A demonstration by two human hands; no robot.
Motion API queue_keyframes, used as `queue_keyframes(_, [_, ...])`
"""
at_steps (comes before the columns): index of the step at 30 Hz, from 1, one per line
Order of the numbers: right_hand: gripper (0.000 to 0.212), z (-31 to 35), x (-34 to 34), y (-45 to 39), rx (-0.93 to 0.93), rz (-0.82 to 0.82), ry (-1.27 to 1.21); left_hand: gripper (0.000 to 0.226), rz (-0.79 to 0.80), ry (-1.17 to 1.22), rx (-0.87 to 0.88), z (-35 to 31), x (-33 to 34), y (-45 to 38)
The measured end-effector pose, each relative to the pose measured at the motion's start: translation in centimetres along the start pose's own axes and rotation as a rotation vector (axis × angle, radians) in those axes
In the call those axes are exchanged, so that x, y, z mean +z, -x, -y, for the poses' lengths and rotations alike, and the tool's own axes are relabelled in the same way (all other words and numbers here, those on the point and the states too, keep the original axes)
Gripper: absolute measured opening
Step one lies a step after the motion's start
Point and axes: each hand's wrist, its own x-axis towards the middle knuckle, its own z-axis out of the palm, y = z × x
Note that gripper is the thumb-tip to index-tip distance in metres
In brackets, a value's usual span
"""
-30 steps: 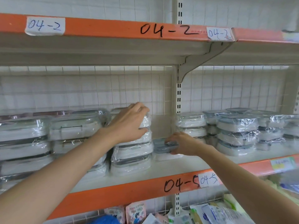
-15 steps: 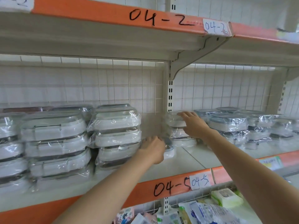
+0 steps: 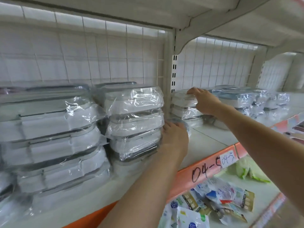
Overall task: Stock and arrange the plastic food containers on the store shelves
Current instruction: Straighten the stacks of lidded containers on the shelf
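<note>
While the right hand (image 3: 204, 102) is being laid flat on the far-right stack (image 3: 184, 104), a small container (image 3: 182, 123) is being gripped just right of the tall stack (image 3: 134, 122) by the left hand (image 3: 175, 137).

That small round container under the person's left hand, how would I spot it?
Find the white upright post that splits the shelf. At its foot, beside the three-high stack of wrapped containers, the small round container lies alone under the left hand. Its neighbours are bigger, boxier and stacked.
</note>
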Motion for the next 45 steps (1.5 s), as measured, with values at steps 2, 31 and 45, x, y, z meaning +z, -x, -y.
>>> queue_keyframes(2, [0.072, 0.1, 0.1, 0.6, -0.003, 0.007, 0.011, 0.052, -0.026, 0.098, -0.002, 0.1, 0.0, 0.2])
queue_keyframes(31, [0.047, -5.1, -1.3, -5.5, -0.488, 0.202, 0.078, 0.029, 0.039, -0.048, -0.443, -2.5, -0.2, -4.6])
queue_keyframes(45, [0.054, -5.9, -0.9, -5.2, -0.577, 0.182, 0.161, 0.049, 0.001, 0.124, -0.697, -2.3, 3.0, -8.1])
